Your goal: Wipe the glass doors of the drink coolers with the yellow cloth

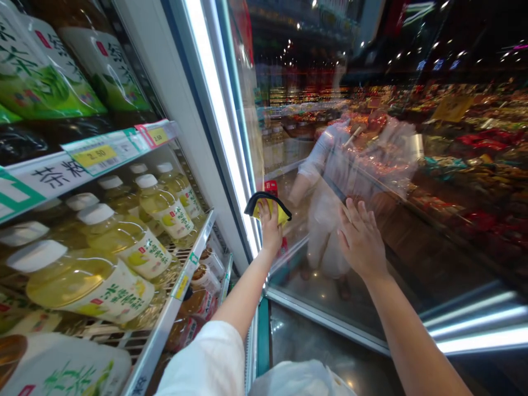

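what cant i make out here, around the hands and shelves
Head view:
Far side of the yellow cloth with black trim: hidden by its near side and the left hand.
Palm of the right hand: hidden by its back; contact with the clear glass door is uncertain.
White-labelled brown-liquid bottle: cut off by picture edges.
Colourful goods at right: blurred.

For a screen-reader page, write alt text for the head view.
A person's left hand holds a black-edged yellow cloth near a bright light strip, and the open right hand is at or against a glass door. At picture left, shelves carry bottled drinks, some pale yellow with white caps.
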A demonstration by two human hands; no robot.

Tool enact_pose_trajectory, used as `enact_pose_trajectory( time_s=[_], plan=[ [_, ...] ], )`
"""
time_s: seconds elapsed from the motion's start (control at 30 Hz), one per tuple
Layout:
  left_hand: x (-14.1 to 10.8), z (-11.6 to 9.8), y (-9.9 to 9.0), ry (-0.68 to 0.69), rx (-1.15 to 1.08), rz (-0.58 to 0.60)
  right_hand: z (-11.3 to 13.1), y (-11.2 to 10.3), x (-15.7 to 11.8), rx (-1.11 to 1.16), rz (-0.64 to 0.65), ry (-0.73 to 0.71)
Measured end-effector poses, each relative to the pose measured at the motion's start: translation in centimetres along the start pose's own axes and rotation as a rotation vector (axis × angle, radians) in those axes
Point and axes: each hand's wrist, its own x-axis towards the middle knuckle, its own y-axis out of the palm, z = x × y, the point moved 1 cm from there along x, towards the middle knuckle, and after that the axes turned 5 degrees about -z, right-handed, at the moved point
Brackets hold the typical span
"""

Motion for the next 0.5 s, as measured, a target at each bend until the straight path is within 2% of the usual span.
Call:
enact_pose_trajectory(
  time_s=[0.07,0.17,0.27,0.3,0.37,0.43,0.5],
  plan=[
    [-0.7,-0.3,0.5,0.031,-0.006,0.031,0.0,0.1,-0.2,0.008,-0.001,-0.002],
    [1.5,0.0,-0.1,0.089,0.004,0.020,-0.1,0.3,-0.3,0.023,-0.009,-0.004],
    [3.1,1.5,-1.3,0.058,0.027,-0.052,0.0,0.5,-0.4,0.031,-0.021,-0.003],
    [2.5,2.0,-1.3,0.027,0.035,-0.070,0.0,0.5,-0.5,0.031,-0.023,-0.001],
    [-0.2,2.5,-0.8,-0.040,0.039,-0.063,0.1,0.5,-0.9,0.022,-0.022,0.005],
    [-3.3,2.4,0.3,-0.057,0.030,-0.055,0.1,0.6,-1.5,0.003,-0.012,0.013],
    [-4.6,1.7,1.3,-0.051,0.022,-0.053,0.0,0.6,-2.0,-0.016,-0.004,0.015]
  ],
)
